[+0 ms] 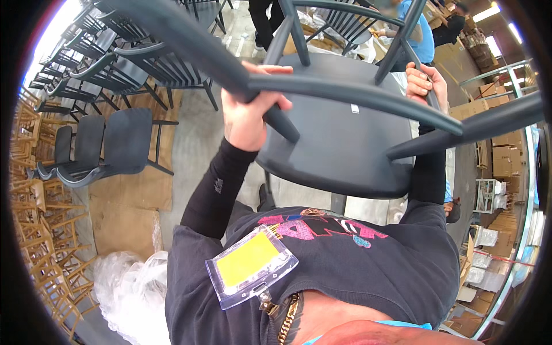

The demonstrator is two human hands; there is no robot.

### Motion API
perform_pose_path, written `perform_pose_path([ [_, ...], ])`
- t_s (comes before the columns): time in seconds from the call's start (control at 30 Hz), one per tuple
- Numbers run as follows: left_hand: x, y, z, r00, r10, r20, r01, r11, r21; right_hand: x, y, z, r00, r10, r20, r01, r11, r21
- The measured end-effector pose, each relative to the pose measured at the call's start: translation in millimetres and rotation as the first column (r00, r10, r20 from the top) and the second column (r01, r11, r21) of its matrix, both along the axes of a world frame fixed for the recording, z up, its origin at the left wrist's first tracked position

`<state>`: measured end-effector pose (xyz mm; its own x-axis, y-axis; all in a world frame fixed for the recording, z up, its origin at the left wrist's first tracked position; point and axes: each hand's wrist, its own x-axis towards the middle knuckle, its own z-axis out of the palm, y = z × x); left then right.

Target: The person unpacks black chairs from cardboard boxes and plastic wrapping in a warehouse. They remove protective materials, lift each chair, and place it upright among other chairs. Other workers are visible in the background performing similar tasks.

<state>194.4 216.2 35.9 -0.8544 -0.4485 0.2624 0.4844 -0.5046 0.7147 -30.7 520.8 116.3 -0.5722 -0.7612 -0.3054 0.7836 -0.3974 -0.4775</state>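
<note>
The upturned chair [336, 141] sits between 2 hands: the left hand [244, 112], fingers partly spread, wraps 1 leg [283, 125]; the right hand [428, 86], fingers curled tight, holds a bar [412, 53]. If the left grip slipped, the chair could tip toward the dark chairs [129, 141] left of it.

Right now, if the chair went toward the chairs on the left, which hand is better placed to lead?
Probably the left hand: it grips the held chair on the side nearer those chairs. The right hand grips the far side.
</note>
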Motion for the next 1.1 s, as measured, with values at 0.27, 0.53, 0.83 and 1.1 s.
perform_pose_path([
  [0.27, 26, -25, 53, 0.963, 0.098, 0.252, -0.041, 0.974, -0.221, 11, -37, -88, 0.975, -0.202, 0.089, 0.199, 0.979, 0.047],
  [0.53, 149, -23, 59, 0.869, 0.201, 0.452, -0.112, 0.97, -0.214, 102, -77, -165, 0.846, 0.227, 0.483, -0.131, 0.966, -0.224],
  [0.83, 248, -17, 53, 0.748, 0.39, 0.537, -0.216, 0.908, -0.358, 264, -51, -209, 0.456, 0.273, -0.847, 0.494, 0.714, 0.496],
  [1.1, 268, -2, 41, 0.733, 0.411, 0.542, -0.202, 0.892, -0.404, 409, -113, -115, 0.347, 0.312, -0.885, -0.094, 0.95, 0.298],
])
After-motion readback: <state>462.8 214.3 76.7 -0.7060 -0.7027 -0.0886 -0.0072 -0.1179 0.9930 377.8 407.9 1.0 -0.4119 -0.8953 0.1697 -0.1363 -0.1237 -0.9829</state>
